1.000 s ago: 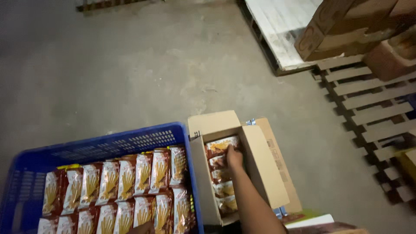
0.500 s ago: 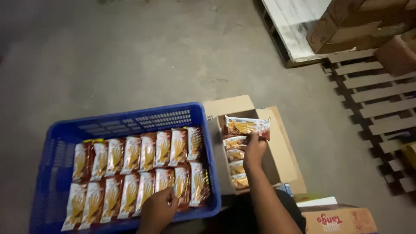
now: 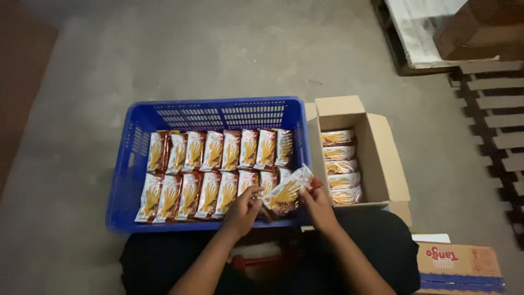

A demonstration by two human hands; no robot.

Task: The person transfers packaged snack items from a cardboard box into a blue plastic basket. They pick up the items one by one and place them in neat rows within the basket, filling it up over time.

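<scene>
A flat, glossy snack packet in white and brown foil with golden sticks pictured on it (image 3: pixel 286 191) was held tilted over the near right corner of a blue plastic crate with slotted walls (image 3: pixel 218 113). It was gripped from both ends. The right hand (image 3: pixel 316 205) was closed on the packet's right end, thumb and fingers pinched around the edge. The left hand (image 3: pixel 243 210) was curled at the packet's lower left end, fingers bent and touching it; how firmly it was clasped could not be told.

Inside the blue crate, matching packets (image 3: pixel 218 150) were laid flat in two rows, side by side and touching, the far row against the back half, the near row toward the person. The near row's right end, just under the held packet, was partly hidden by it.

Just right of the crate, touching its right wall, an open brown cardboard carton with raised flaps (image 3: pixel 382 158) was seen. A stack of the same packets (image 3: pixel 339 166) was lying inside it, ends facing up.

Right of the crate and nearer the person, a second closed cardboard box with orange and blue print (image 3: pixel 458 265) was noted. Well beyond the crate, to its far right, wooden pallets (image 3: pixel 491 104) were recorded on a grey concrete floor (image 3: pixel 164 54).
</scene>
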